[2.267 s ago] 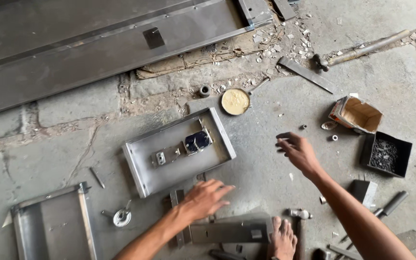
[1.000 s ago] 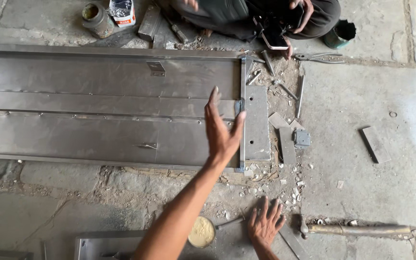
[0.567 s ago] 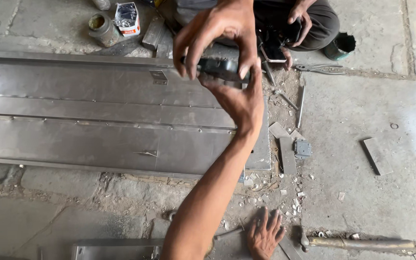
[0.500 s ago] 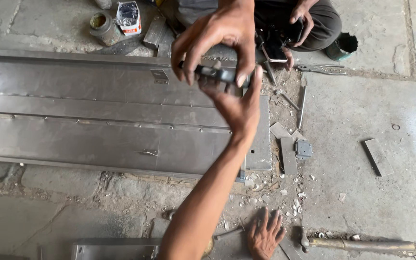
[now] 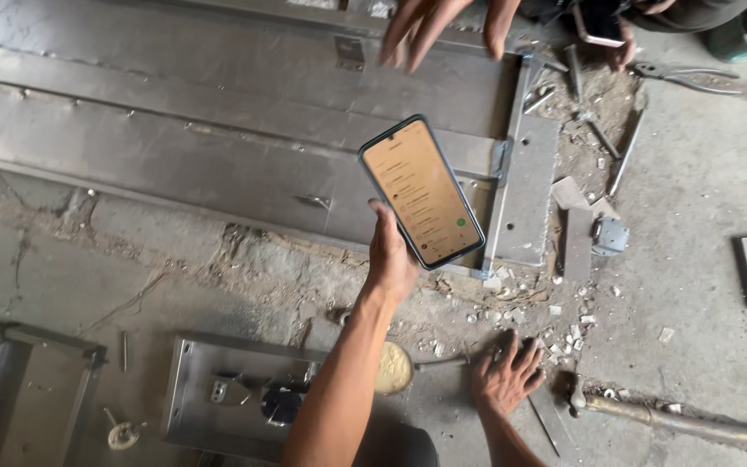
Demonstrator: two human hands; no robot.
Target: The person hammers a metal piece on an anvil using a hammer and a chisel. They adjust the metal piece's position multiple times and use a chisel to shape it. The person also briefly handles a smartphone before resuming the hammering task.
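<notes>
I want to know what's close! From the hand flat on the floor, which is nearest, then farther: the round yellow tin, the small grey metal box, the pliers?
From the right hand:
1. Round yellow tin, just to its left.
2. Small grey metal box, up and to the right.
3. Pliers, far off at the top right.

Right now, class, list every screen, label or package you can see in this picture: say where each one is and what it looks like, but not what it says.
Phone: held up in the left hand above the grey metal frame; a dark-edged rectangle, its lit screen pale peach with rows of small marks and a green dot.
Second phone: at the top edge, in another person's hand; dark, mostly cut off.
No labels or packages can be made out.
</notes>
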